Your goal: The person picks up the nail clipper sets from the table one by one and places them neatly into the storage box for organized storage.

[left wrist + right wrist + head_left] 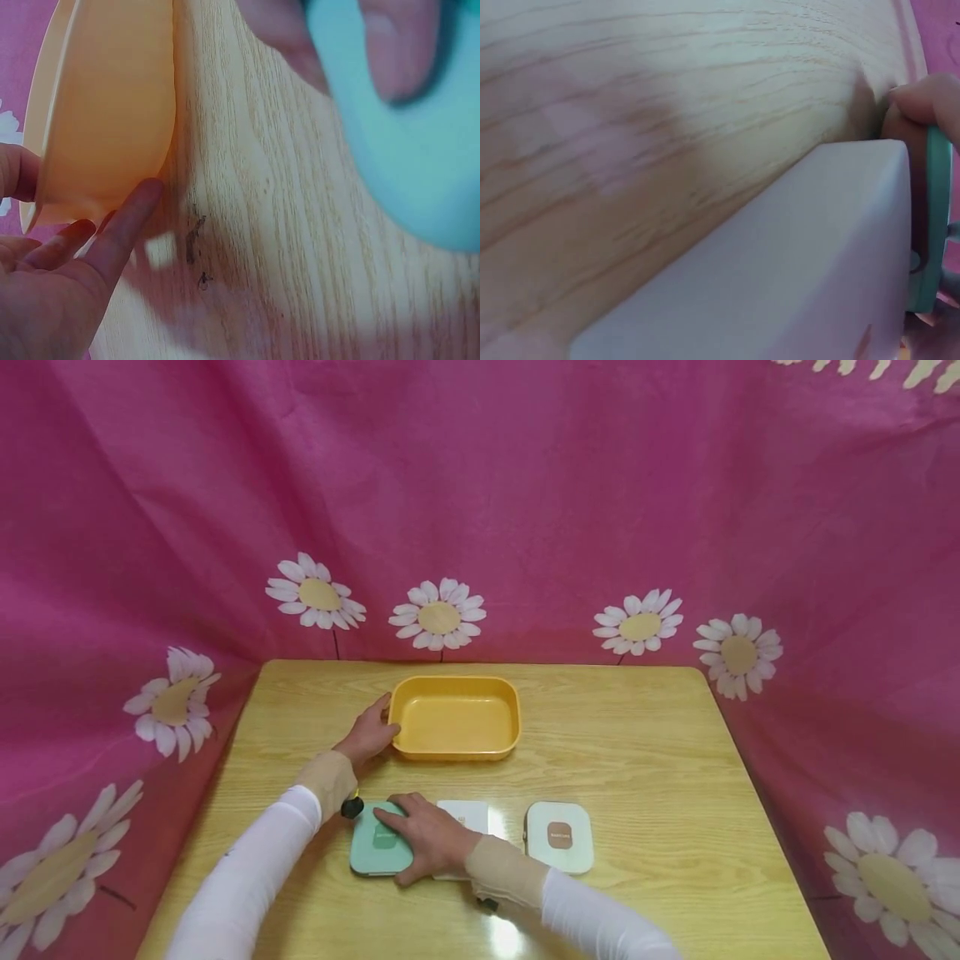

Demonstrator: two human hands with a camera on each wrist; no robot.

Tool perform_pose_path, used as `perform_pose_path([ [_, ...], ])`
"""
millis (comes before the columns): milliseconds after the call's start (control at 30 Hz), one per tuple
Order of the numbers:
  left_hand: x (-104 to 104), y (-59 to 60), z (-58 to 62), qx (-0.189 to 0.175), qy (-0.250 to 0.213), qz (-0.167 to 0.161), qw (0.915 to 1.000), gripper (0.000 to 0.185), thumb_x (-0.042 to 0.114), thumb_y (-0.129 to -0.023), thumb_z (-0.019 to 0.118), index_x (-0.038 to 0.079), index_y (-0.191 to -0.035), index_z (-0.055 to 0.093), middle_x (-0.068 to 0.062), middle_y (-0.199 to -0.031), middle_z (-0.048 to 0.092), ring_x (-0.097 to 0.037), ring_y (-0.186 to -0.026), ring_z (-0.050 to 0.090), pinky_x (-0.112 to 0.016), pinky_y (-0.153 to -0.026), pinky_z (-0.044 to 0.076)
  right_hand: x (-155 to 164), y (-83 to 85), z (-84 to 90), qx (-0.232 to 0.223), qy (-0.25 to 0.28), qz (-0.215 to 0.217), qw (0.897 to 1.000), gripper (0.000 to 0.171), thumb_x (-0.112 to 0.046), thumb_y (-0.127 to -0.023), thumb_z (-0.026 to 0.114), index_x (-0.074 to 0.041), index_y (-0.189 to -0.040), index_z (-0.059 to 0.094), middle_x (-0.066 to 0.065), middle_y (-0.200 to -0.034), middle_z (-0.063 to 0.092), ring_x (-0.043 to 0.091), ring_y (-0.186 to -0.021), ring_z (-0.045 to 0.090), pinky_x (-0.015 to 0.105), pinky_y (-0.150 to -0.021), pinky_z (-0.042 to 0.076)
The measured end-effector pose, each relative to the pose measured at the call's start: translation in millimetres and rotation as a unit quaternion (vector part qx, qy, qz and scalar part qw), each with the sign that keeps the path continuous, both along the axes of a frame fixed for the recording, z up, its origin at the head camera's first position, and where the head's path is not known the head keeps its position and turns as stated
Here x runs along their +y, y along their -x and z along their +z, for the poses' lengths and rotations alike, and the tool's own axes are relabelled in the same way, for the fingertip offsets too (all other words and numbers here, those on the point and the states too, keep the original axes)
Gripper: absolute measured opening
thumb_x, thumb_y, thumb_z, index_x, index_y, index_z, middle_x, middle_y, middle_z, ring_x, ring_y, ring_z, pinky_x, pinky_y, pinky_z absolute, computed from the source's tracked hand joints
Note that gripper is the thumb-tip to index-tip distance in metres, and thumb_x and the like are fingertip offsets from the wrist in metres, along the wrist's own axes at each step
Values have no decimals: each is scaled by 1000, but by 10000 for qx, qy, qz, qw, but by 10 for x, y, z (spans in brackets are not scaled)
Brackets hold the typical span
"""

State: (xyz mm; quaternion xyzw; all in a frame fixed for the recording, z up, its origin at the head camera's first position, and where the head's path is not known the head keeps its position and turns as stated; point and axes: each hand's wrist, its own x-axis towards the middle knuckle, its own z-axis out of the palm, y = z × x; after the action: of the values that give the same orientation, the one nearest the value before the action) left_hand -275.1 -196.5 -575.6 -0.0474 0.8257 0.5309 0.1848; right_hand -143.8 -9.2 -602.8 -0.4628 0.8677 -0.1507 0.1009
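A yellow plastic tray (454, 754) sits on the wooden table near its far edge. My left hand (370, 732) holds the tray's left end, with the thumb over the rim and the fingers against the outer wall (120, 97). A mint-green square case (367, 857) with a darker green label lies closer to me. Over its right side my right hand (435, 838) grips it, thumb at the near edge and fingers across the far part. In the right wrist view the green case (937, 217) stands edge-on between thumb and fingers.
A white box (472, 814) lies right beside the green case, partly under my right hand and wrist. Further right is a pale square case (577, 852) with a brown label. A pink flowered cloth (525, 510) hangs around the table's (645, 743) far side and flanks.
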Motion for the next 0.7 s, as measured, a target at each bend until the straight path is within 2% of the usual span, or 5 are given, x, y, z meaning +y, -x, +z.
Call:
perform_pose_path([
  [200,-4,-20,1,-183,-540,107,9983,83,1,-101,50,11,-170,5,-22,-166,34,-34,-136,53,-34,-91,59,101,0,36,-63,172,-106,9998,108,-58,-74,86,-20,-163,39,11,-157,43,22,-137,46,30,-111,44],
  [333,-13,-14,-22,-97,-485,47,9988,82,1,-101,51,9,-170,6,-24,-164,37,-34,-134,55,-31,-87,59,198,5,53,-160,290,-276,9991,108,-56,-73,85,-21,-164,38,10,-158,42,21,-139,45,30,-111,44],
  [433,-23,-5,-36,-70,-382,6,9992,82,2,-101,51,9,-170,7,-24,-164,37,-34,-136,53,-34,-92,59,263,18,77,-267,425,-415,9979,108,-55,-74,85,-22,-165,37,9,-160,40,21,-140,43,31,-113,43],
  [600,-31,3,-43,58,-220,-63,9997,79,4,-102,52,8,-169,10,-26,-164,37,-37,-145,45,-44,-108,52,368,59,144,-273,593,-585,9962,109,-54,-74,84,-21,-165,35,11,-162,38,23,-143,41,34,-116,42],
  [700,-33,-5,-29,121,-171,-49,9998,78,5,-102,51,7,-169,12,-28,-163,38,-37,-146,44,-44,-110,49,431,89,204,-206,677,-686,9951,110,-53,-74,85,-19,-165,35,14,-161,39,24,-142,41,37,-116,42],
])
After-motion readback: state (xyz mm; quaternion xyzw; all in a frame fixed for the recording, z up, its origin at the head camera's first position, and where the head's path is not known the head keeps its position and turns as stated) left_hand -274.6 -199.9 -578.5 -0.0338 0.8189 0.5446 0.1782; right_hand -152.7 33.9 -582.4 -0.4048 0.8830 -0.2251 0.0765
